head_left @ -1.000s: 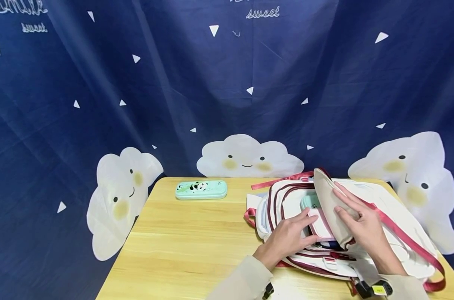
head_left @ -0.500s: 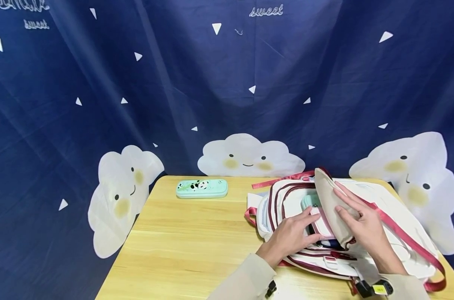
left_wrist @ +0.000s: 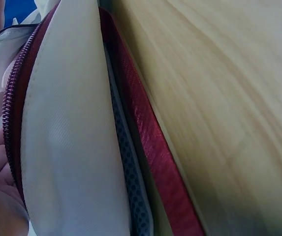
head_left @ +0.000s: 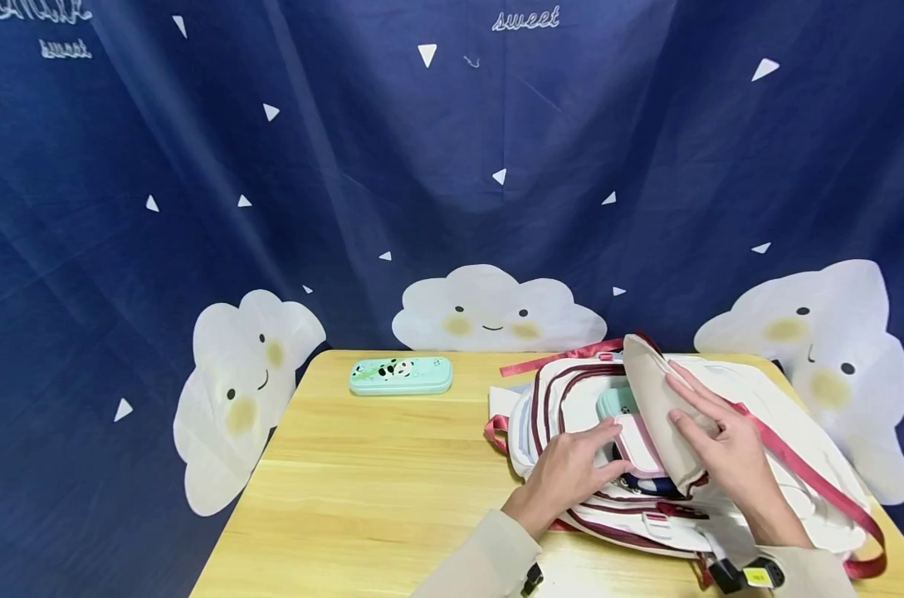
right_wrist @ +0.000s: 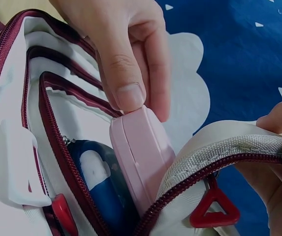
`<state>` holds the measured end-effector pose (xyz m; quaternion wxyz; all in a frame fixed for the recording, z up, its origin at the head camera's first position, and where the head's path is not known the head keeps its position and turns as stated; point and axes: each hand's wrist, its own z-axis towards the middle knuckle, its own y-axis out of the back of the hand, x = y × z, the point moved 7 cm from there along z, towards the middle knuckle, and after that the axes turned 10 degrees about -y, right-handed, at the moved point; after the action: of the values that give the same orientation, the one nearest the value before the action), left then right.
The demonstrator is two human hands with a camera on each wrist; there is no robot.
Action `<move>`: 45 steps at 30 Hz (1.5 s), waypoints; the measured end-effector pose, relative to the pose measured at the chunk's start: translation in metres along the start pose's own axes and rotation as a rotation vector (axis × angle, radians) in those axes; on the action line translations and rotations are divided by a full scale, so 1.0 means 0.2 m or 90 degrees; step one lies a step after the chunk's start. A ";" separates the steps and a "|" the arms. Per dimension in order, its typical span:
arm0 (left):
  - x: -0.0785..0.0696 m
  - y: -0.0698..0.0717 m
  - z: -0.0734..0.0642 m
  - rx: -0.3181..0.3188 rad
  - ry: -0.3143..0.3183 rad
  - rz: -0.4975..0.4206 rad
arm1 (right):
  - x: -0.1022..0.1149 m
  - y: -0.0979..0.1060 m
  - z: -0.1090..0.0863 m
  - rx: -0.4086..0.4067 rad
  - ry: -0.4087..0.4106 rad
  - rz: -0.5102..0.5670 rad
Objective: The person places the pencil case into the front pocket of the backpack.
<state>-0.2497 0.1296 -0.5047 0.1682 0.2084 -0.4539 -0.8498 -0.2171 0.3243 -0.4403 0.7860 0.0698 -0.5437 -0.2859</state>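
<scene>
A pale beige left sleeve [head_left: 481,561] is worn, a small black fitting [head_left: 532,579] being seen beside it; by the matching right sleeve [head_left: 810,573] a bulkier black device [head_left: 728,575] is worn, marked with a yellow label [head_left: 757,576].

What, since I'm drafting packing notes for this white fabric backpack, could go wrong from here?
The pink rounded case is held by the left hand at one end only, so it could slip. If the right hand lets go of the cream fabric flap, it might fall back over the case. The dark-red toothed zipper along the flap's edge runs close to the case and may scrape it.
</scene>
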 end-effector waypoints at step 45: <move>0.21 0.18 -0.04 0.005 -0.021 0.008 | -0.01 0.00 0.01 0.009 -0.034 0.009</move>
<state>-0.2786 0.0848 -0.4859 0.1653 0.1919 -0.4616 -0.8502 -0.2190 0.3258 -0.4410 0.7727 0.0640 -0.5669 -0.2784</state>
